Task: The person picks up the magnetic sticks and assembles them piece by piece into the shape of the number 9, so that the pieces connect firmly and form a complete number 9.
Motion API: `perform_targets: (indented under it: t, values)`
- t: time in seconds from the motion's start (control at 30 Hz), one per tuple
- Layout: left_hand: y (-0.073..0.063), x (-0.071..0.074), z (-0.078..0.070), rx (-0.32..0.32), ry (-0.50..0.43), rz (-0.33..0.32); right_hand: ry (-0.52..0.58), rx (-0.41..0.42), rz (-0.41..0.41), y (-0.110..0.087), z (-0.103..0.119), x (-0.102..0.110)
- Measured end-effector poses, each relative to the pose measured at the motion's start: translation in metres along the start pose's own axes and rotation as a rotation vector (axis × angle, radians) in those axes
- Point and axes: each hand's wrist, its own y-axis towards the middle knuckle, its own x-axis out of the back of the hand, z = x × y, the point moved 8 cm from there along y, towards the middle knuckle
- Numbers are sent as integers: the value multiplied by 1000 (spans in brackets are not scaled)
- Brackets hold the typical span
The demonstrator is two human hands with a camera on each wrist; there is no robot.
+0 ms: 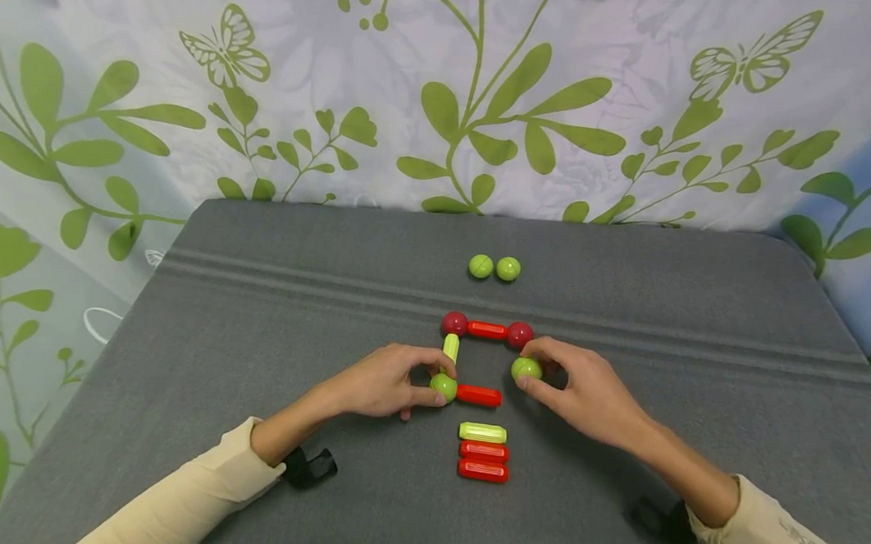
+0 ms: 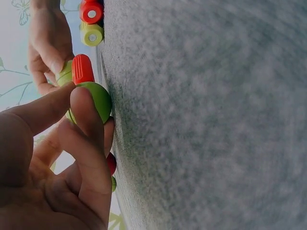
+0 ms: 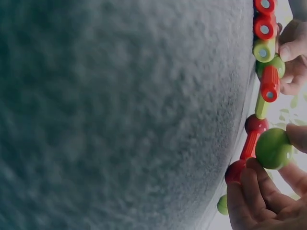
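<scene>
With thumb and fingers my left hand [image 1: 381, 382] pinches a green ball [image 1: 443, 387] at the near left corner of a partly joined shape. From that ball a red rod [image 1: 479, 396] points right, its far end free. A yellow-green rod [image 1: 451, 348] runs from it up to a dark red ball [image 1: 454, 323]. Another red rod [image 1: 487, 331] links this one to a second dark red ball [image 1: 520, 335]. My right hand [image 1: 593, 393] pinches a separate green ball [image 3: 273, 148], held just right of the free rod end and nearer me than the second red ball.
Below the shape lie a loose yellow-green rod [image 1: 482, 432] and two red rods, side by side; metal discs show in their ends. Two green balls [image 1: 481, 266] sit farther back on the grey cloth-covered table [image 1: 294, 297]. A leaf-patterned curtain [image 1: 387, 72] hangs behind it.
</scene>
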Motion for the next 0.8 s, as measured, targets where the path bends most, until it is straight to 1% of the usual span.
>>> perform_targets:
  t: [0.2, 0.47, 0.8]
  values:
    - [0, 0, 0, -4, -5, -1, 5, 29, 28, -3, 3, -6]
    - [1, 0, 0, 7, -9, -1, 43, 38, 104, -4, 5, -15]
    - [0, -1, 0, 11, -5, -6, 38, 33, 132, -7, 6, -17]
